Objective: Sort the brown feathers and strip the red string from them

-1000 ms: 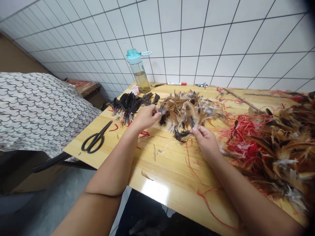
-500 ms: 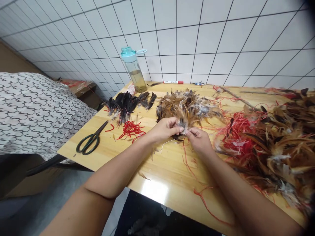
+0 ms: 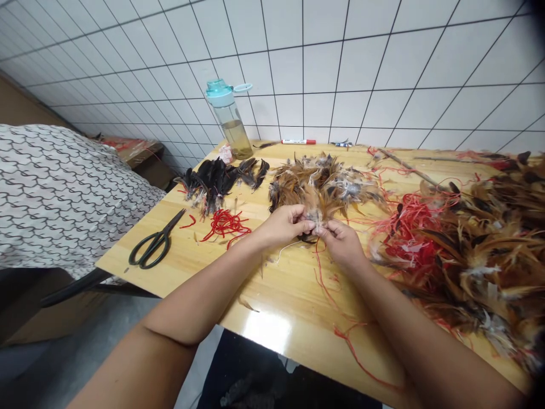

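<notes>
My left hand (image 3: 284,225) and my right hand (image 3: 343,242) meet at the near edge of a heap of brown feathers (image 3: 323,184) on the wooden table (image 3: 281,295). Both hands are closed in a pinch on a small bunch of feathers (image 3: 314,218) between them. A red string (image 3: 323,272) trails from under my right hand toward the table's near edge. Left of my left hand lies a tangle of red string (image 3: 225,222).
A pile of black feathers (image 3: 217,177) lies at the back left, with black scissors (image 3: 154,245) near the left edge. A water bottle (image 3: 229,120) and a red marker (image 3: 298,141) stand by the tiled wall. A large mass of brown feathers and red strings (image 3: 468,244) fills the right side.
My left hand moved from the heap's left edge to meet my right hand, and both now pinch the same small bunch. The red string tangle is uncovered.
</notes>
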`<state>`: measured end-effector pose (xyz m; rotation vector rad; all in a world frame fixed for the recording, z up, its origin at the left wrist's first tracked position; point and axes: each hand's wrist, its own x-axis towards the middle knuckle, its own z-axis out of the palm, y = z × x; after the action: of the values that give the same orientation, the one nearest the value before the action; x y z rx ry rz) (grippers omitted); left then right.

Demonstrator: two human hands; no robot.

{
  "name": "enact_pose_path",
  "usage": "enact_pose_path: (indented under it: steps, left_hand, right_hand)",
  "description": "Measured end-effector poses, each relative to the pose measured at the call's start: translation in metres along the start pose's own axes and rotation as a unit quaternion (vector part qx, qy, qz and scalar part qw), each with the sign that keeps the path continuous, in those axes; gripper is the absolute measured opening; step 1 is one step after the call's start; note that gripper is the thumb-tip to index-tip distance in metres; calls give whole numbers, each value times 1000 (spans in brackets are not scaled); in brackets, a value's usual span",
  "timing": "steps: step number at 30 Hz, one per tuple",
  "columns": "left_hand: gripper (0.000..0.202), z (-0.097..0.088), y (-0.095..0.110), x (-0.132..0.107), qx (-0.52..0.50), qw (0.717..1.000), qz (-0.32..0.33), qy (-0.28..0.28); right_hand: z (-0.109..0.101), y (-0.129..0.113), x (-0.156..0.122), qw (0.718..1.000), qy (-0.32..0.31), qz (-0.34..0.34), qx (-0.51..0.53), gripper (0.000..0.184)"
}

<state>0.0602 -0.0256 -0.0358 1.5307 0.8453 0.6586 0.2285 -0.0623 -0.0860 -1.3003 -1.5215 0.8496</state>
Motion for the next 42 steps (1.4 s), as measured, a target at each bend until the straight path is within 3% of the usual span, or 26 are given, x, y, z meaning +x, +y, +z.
enact_pose_path:
  steps: [4,9,23,28,33,42]
  left_hand:
    - [42,1,4,-1,5,1000,-11,-8]
    - [40,4,1,-1,-1,1000,-17,22]
    - [42,11,-3,2,-201,978,-27,44]
    - [41,11,-5,1,-202,979,-30,17]
    - [39,13,-4,0,-203,979,-21,-8]
    - [39,13,-6,2,-173,985,-9,7]
  right_hand:
    - [0,-3,-1,999,17,-9,-33,17]
    - [1,-7,-2,999,20,-4,-48,18]
    - [1,0,0,999,-2,30,28,33]
    - [-3,-4,0,999,-32,3,36,25]
    - [-6,-8,1,998,-55,-27,26,30]
    - [-10,-14,-1,995,-88,-18,47,25]
